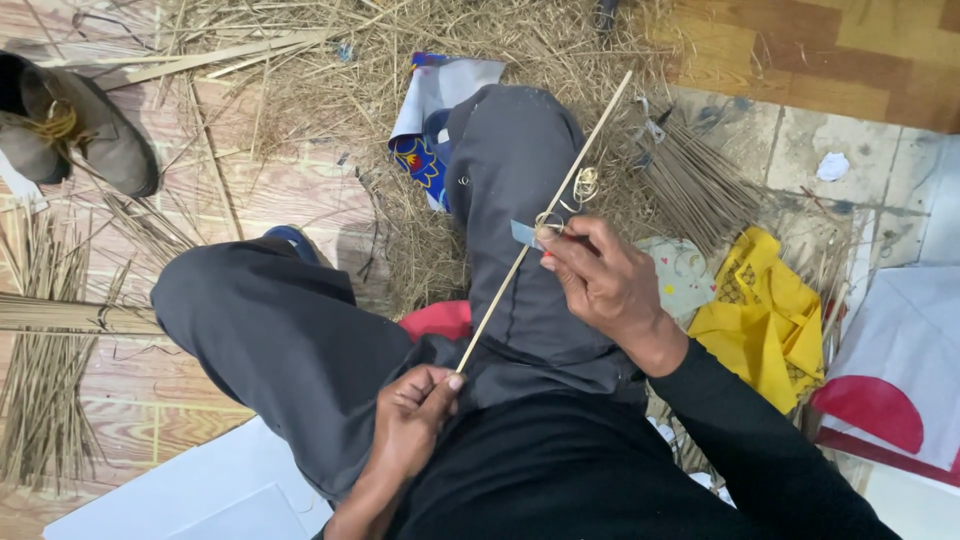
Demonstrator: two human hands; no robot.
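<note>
My left hand [415,405] pinches the near end of a long thin bamboo stick [590,145] that slants up and to the right across my grey-trousered knee [520,150]. My right hand [600,275] grips a small flat blade [523,234] pressed against the stick near its middle. Thin curled shavings [585,185] hang off the stick just above the blade. Both hands are closed on what they hold.
Dry straw and shavings [330,90] cover the floor ahead. A bundle of thin sticks [695,185] lies to the right, with yellow paper [765,315] and a white-and-red sheet [890,380] beyond. Bundled stalks [50,315] lie left; a shoe [75,125] sits top left.
</note>
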